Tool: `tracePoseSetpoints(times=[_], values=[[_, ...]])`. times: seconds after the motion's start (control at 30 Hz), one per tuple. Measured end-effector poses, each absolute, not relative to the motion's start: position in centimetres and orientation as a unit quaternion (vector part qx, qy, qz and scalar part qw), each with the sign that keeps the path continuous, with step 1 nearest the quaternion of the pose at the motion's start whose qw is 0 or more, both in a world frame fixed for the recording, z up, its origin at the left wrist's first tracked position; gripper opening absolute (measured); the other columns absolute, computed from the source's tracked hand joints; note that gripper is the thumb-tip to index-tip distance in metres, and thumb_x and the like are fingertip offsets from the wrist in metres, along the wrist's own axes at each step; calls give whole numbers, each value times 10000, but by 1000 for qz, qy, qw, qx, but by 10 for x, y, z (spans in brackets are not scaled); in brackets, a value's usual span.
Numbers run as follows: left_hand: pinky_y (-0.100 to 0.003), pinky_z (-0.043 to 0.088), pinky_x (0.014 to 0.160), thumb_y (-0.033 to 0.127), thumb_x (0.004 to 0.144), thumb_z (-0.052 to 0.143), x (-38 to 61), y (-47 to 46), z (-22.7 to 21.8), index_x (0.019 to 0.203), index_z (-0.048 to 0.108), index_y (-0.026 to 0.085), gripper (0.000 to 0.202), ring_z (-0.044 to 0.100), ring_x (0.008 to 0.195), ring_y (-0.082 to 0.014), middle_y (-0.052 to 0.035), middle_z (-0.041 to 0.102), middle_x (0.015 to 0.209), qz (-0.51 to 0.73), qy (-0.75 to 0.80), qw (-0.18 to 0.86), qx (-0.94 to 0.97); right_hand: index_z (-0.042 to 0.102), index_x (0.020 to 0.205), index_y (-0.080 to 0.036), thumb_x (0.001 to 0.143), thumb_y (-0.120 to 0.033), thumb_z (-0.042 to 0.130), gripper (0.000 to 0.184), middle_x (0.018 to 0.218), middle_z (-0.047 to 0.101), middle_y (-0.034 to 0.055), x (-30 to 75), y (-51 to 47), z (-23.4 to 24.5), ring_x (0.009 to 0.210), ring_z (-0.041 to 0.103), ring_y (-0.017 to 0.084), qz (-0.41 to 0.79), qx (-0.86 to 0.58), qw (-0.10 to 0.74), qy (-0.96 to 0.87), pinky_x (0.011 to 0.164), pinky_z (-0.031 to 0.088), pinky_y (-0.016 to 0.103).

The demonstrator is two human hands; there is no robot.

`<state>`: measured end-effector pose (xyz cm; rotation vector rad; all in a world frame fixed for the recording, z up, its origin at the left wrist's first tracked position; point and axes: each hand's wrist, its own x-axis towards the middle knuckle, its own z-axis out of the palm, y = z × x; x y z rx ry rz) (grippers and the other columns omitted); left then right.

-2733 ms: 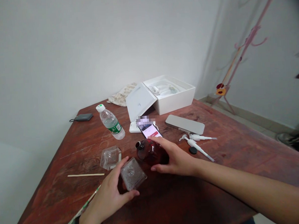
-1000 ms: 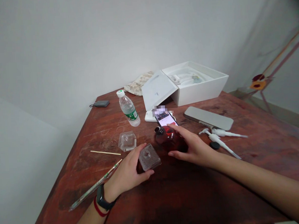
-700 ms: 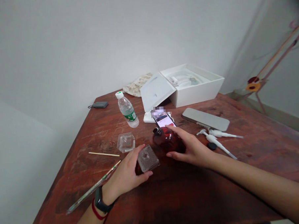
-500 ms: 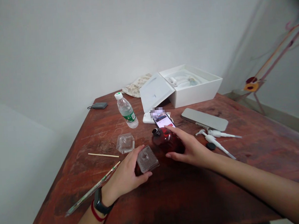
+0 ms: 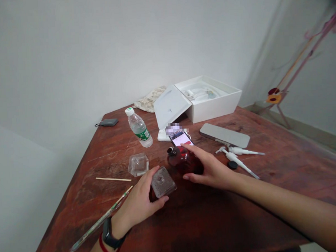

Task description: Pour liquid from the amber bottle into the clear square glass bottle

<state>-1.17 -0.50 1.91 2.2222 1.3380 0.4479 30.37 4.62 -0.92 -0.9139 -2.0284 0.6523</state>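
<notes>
Basically, L hand (image 5: 139, 199) grips clear sq. container (image 5: 163, 183), thumb nearside; R hand (image 5: 210, 167) curled round dark-red btl (image 5: 180, 159) likewise.

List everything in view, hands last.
Table: 1, reddish-brown, foreground
Round bottle: 1, red, centre
Square piece: 1, greyish, centre
Plastic piece: 1, clear, left
Water bottle: 1, clear, rear left
Bare stick: 1, pale, left
Stick packet: 1, green, left
Pumps: 2, white, right
Disc: 1, black, right
Flat case: 1, grey, right
Phone: 1, dark, centre
Flat item: 1, white, centre
Box: 1, white, rear
Cloth: 1, beige, rear
Looped device: 1, grey, left
Stand: 1, pink, background
Wristbands: 2, black, red, left wrist
Left hand: 1, around square piece
Right hand: 1, around round bottle
</notes>
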Motion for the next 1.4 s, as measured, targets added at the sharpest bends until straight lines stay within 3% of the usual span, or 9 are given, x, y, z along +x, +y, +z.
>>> tracePoseSetpoints(times=[1.4], values=[[-607,446,1278,301,896,803,-10,-5,19,1667,367,247,888,592,1489,-399,-197,554,1653,179,485,251,818,424,1673,-260,874,-415,904,945,1597,627,200,303,45,-6,1466,629,396,277,-355,398,-799,1215,520,586]])
